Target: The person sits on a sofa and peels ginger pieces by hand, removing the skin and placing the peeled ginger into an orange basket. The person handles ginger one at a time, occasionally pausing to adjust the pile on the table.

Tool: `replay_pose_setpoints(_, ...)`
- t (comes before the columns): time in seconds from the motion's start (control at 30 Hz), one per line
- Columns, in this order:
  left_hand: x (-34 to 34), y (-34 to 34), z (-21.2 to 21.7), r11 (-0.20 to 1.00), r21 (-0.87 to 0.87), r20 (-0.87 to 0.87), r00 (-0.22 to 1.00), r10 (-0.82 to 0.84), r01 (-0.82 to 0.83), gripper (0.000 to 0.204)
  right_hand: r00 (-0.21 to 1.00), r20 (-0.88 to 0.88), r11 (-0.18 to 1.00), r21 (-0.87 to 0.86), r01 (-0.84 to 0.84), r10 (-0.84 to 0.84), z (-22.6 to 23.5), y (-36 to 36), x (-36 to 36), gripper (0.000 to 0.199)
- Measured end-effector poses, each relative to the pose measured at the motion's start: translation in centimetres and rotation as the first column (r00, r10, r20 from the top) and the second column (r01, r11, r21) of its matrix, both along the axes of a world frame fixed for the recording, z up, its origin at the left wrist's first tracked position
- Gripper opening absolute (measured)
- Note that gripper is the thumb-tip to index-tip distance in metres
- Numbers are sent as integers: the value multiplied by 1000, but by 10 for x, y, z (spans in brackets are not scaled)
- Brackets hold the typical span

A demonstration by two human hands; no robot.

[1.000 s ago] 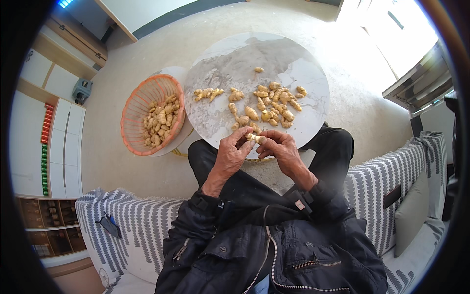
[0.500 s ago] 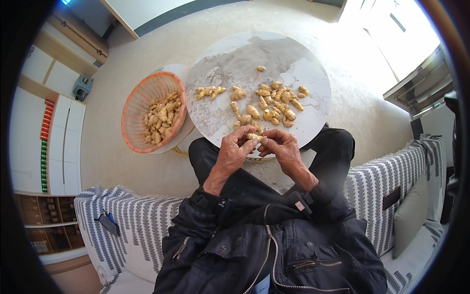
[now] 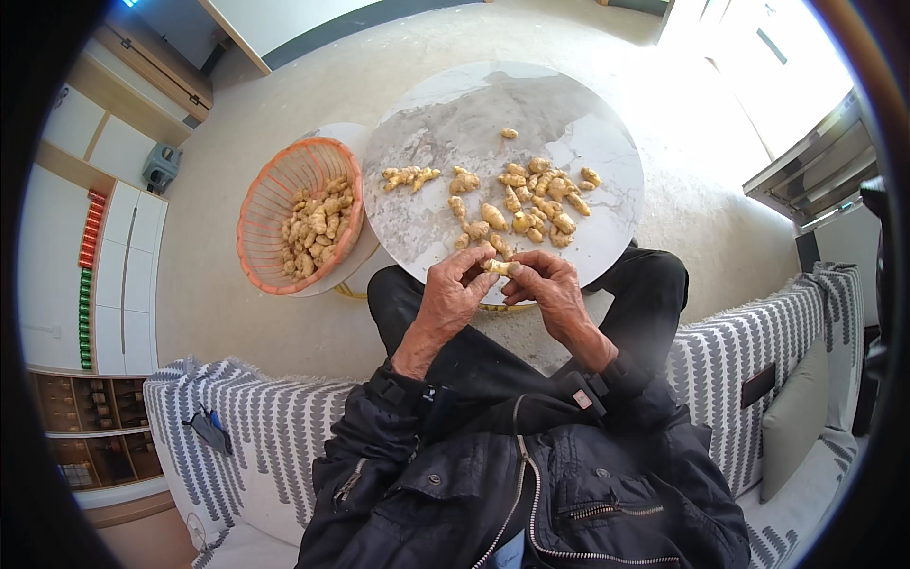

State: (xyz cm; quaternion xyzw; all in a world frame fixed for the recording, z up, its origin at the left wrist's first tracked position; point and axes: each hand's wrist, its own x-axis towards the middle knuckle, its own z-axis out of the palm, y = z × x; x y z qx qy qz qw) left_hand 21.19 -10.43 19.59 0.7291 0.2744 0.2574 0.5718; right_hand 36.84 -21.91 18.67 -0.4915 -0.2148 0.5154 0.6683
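A person's left hand (image 3: pixel 449 289) and right hand (image 3: pixel 553 289) meet over the near edge of a round marble-patterned table (image 3: pixel 427 128). Between them is a small, pale yellow piece of ginger (image 3: pixel 500 268): the left thumb and fingertips pinch its left end, the right thumb and fingertips its right end. The other fingers curl inward, partly hidden. Just beyond the fingertips, a row of ginger (image 3: pixel 480 230) lies on the tabletop; past it, slightly to the right, is a loose pile of knobbly roots (image 3: pixel 545 194). Farther off, to the left of the fingers, lies a branching root (image 3: pixel 409 177), and straight ahead, well apart, a single small nub (image 3: pixel 509 134). Well left of both hands, a tilted orange basket (image 3: pixel 245 223) holds a heap of ginger roots (image 3: pixel 318 228).
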Motion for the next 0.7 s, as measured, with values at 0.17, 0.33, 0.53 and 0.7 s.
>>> replay_pose_setpoints(0.17,-4,3,1,995,-84,-6,999,-52,51,37,999,-30,1000,-20,14,-15,-1,-2,-1,23)
replay_pose_setpoints(0.33,-2,-2,8,968,-250,77,997,7,12,30,998,58,1000,8,14,-14,-2,-2,-1,20)
replay_pose_setpoints(0.53,-7,4,10,983,-183,-50,999,-11,1,25,974,228,1000,1,-12,12,-3,-1,-3,19)
replay_pose_setpoints(0.7,-10,4,6,953,-304,45,999,0,14,23,965,262,1000,5,10,-11,-3,-1,-2,18)
